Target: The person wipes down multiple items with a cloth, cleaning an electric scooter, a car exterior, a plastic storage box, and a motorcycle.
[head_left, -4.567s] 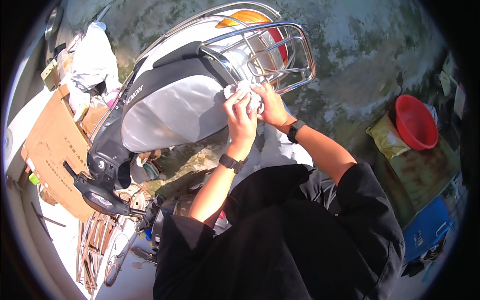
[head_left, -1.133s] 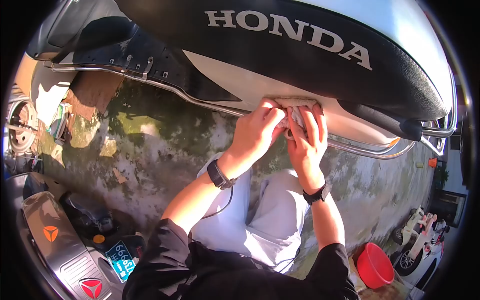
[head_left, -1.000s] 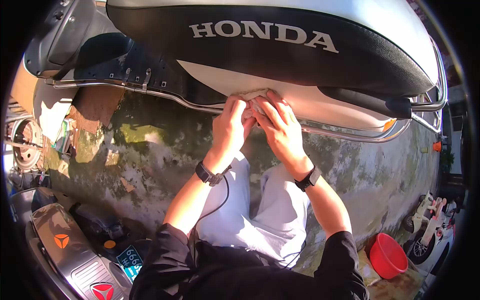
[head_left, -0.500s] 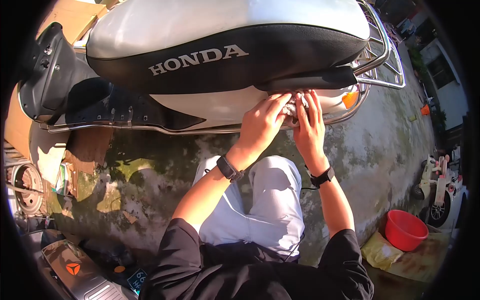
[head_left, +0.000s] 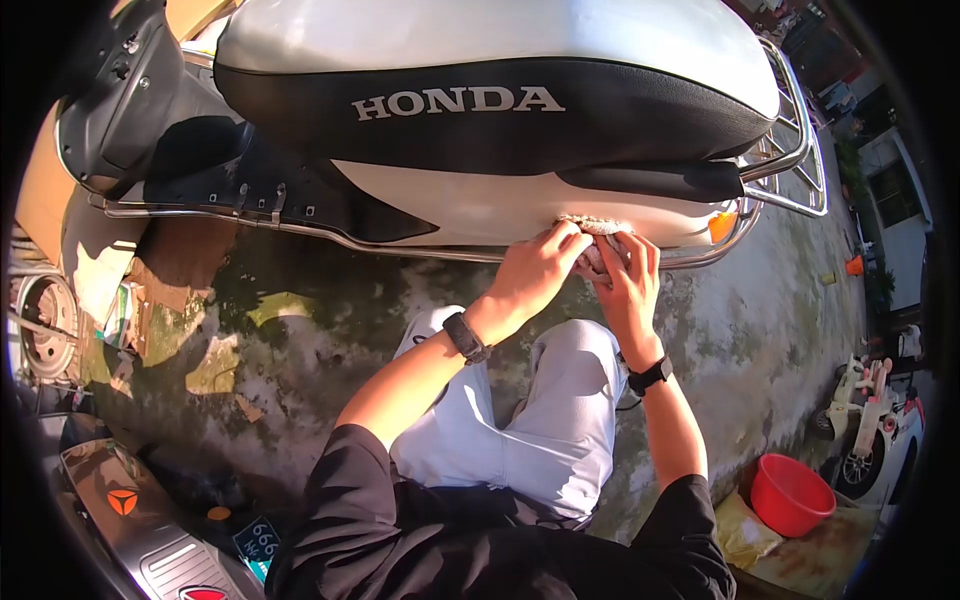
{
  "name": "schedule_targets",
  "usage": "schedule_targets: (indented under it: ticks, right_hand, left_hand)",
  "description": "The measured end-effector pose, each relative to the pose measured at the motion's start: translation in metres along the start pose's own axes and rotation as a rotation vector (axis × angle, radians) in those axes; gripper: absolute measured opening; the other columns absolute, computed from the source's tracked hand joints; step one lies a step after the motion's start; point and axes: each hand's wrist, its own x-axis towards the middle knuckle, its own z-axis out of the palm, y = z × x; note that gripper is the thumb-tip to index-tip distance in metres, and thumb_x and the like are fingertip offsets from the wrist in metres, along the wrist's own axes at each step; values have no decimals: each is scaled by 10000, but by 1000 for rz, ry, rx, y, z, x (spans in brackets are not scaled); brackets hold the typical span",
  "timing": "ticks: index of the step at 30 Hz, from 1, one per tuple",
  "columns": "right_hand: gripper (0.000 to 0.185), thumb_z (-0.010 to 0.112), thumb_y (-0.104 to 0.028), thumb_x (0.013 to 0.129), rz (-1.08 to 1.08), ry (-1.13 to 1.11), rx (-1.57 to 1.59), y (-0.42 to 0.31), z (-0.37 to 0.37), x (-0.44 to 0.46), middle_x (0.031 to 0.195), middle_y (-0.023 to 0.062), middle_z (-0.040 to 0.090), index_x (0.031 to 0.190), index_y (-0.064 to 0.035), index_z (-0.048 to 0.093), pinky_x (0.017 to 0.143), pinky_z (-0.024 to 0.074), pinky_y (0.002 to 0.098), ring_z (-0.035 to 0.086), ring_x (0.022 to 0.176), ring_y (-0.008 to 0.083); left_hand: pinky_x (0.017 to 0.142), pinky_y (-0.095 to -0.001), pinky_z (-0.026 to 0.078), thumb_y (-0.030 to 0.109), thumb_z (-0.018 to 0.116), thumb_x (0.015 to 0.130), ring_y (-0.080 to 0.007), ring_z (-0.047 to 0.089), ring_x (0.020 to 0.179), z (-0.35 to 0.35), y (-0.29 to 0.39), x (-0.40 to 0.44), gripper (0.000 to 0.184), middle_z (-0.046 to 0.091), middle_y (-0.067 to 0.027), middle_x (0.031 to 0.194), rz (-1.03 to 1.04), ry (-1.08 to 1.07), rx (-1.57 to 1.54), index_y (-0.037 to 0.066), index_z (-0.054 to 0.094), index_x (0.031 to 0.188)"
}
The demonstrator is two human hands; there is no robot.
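A crumpled, light-coloured cloth (head_left: pixel 598 258) is gripped between my two hands at the lower side of a white and black Honda scooter (head_left: pixel 480 205). My left hand (head_left: pixel 532 268) pinches the cloth from the left, its fingers bent. From the right, my right hand (head_left: pixel 628 285) has its fingers closed on the same cloth. The cloth's upper edge lies against the white side panel, below the black grab handle (head_left: pixel 665 180) and above the chrome side rail (head_left: pixel 465 253). My fingertips are partly hidden in the folds.
An orange indicator (head_left: pixel 720 227) and a chrome rear rack (head_left: pixel 800 150) are at the scooter's tail. On the right stand a red basin (head_left: pixel 792 496) and a yellow sack (head_left: pixel 745 530). Another scooter (head_left: pixel 140 520) is at lower left, near a wheel rim (head_left: pixel 45 325).
Both hands have moved the cloth down from just under the grab handle to the panel's lower part. More of the cloth shows now. The view has shifted slightly.
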Motion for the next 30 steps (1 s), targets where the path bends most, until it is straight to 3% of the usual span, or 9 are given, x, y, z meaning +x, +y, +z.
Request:
schedule_targets:
  ticks: [4,7,9,13,16,19,26,30]
  right_hand:
    - [763,840,-79,577,-175,-20,89,-40,11,39,1276,107,557,1315,-144,657,984,501,436,534,1159,340]
    - [599,762,-90,696,-289,-24,124,-66,15,77,1277,107,581,1286,-130,672,975,495,420,552,1148,314]
    - [678,788,-68,643,-340,-6,204,-77,32,88,1293,91,593,1304,-157,665,941,506,423,563,1129,325]
    - [499,673,-114,769,-511,-45,93,-81,73,68,1317,40,589,1267,-133,665,986,473,386,544,1185,247]
    - [453,660,-122,776,-581,-262,54,-67,91,44,1345,39,566,1228,-93,658,1022,455,367,509,1237,228]
    - [350,635,-132,811,-517,-419,-38,-51,95,21,1299,49,566,1151,-56,668,1001,473,335,501,1234,210]
    - [396,636,-125,802,-547,-447,-80,-55,103,15,1336,98,540,1180,-7,636,1049,465,343,490,1266,232]
    - [478,610,-90,837,-562,-470,-49,-69,132,14,1414,109,509,1306,-3,582,1009,538,324,452,1342,262]
  left_hand:
    - [677,-366,590,-29,729,755,-289,697,828,-62,-17,-12,409,650,-46,1104,-7,122,77,92,643,1135]
    - [672,-372,586,-52,715,762,-309,696,822,-91,-39,-19,412,650,-97,1125,-23,233,120,63,643,1151]
    - [673,-375,585,-43,716,778,-327,694,821,-95,-59,-29,367,644,-127,1132,-31,292,149,40,634,1126]
    - [667,-363,581,-36,727,782,-307,696,820,-76,-92,-63,345,635,-126,1064,-123,203,88,36,620,1103]
    - [672,-365,582,-76,710,768,-311,696,823,-47,-107,-84,324,661,-89,1092,-202,40,58,64,659,1055]
    - [679,-403,577,-14,687,794,-338,693,840,-17,-112,-85,233,687,-116,1022,-142,-122,62,59,686,1016]
    - [668,-392,572,45,633,813,-314,695,809,-10,-123,-91,148,692,-103,940,-175,-117,51,66,693,946]
    - [629,-346,537,-2,608,829,-246,682,745,-18,-141,-105,170,685,-82,920,-453,-176,15,41,693,969]
